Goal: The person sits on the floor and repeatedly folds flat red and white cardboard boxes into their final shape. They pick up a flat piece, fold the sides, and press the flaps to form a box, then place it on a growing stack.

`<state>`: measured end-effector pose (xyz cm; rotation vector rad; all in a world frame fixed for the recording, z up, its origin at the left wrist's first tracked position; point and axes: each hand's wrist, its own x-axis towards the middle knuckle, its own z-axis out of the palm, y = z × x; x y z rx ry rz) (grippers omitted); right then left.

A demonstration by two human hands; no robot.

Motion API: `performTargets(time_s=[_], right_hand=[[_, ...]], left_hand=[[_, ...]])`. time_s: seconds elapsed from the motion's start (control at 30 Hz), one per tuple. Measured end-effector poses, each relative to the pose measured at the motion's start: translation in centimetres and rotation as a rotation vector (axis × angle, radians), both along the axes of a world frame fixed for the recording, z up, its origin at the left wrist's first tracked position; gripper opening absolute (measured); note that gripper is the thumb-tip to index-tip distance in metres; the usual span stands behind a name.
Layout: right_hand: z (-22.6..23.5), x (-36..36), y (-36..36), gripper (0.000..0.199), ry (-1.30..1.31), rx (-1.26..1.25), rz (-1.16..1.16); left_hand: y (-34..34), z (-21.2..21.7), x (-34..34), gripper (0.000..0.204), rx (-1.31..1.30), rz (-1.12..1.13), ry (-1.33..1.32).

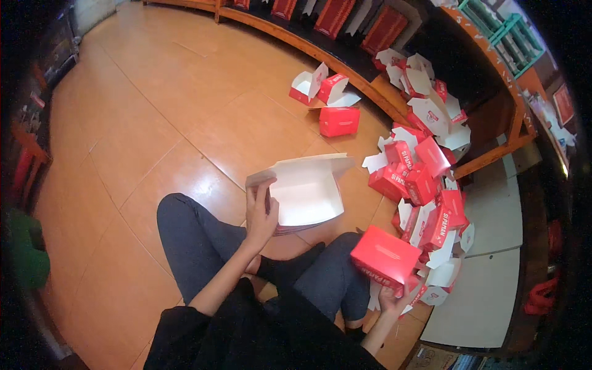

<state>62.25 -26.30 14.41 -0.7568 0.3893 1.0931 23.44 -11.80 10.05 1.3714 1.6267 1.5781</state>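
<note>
On the orange tiled floor (145, 139), a person sits with legs bent in dark grey trousers (191, 222) and a black top (265, 333), both hands occupied with cardboard food boxes. The left hand (262, 213) is closed around the left wall of the white-lined open box (308, 194), which sits just in front of the legs, its lid flap raised along the far side; several layered edges show beneath its near rim. The right hand (394, 300) grips the near lower corner of the red box (388, 251), held above the person's right thigh with its printed panel upward; some of the fingers are hidden under it. Just beyond that hand, along the right side, a long heap of red and white boxes (421, 185) stretches up to the low wooden shelf (361, 83), many with flaps open, lying at odd angles against one another. Apart from the heap, near the shelf, stand three more red boxes (339, 122), two of them open. A white panel (481, 296) lies right of the heap.
</note>
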Motion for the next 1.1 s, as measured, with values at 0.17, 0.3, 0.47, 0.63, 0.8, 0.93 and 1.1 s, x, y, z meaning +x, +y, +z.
performTargets(time_s=[0.17, 0.3, 0.47, 0.63, 0.8, 0.93, 1.1], right_hand=[[1.7, -1.7, 2.5, 0.065, -1.073, -0.041, -0.123], [0.7, 0.8, 3.3, 0.043, -0.955, -0.141, -0.186], [1.6, -0.2, 1.2, 0.032, -0.617, -0.011, 0.342], [3.6, -5.0, 3.2, 0.031, -1.2, -0.136, 0.506], [4.0, -9.6, 6.9, 0.026, -1.477, -0.238, 0.85], [5.7, -14.3, 9.7, 0.056, -1.532, 0.114, 0.72], [11.0, -20.8, 10.0, 0.045, -2.138, 0.171, 0.991]], left_hand=[[-0.8, 0.9, 0.2, 0.05, 0.019, -0.005, 0.028], [-1.3, 1.1, 1.5, 0.051, -0.026, 0.074, 0.134], [-1.8, 0.9, 2.3, 0.042, -0.047, 0.101, 0.168], [-1.9, 0.7, 2.4, 0.037, -0.028, 0.064, 0.076], [-2.1, 0.5, 2.1, 0.041, -0.046, 0.038, 0.051], [-2.3, 0.5, 2.1, 0.047, -0.02, 0.03, 0.039], [-2.1, 0.5, 2.0, 0.055, -0.018, 0.013, 0.08]])
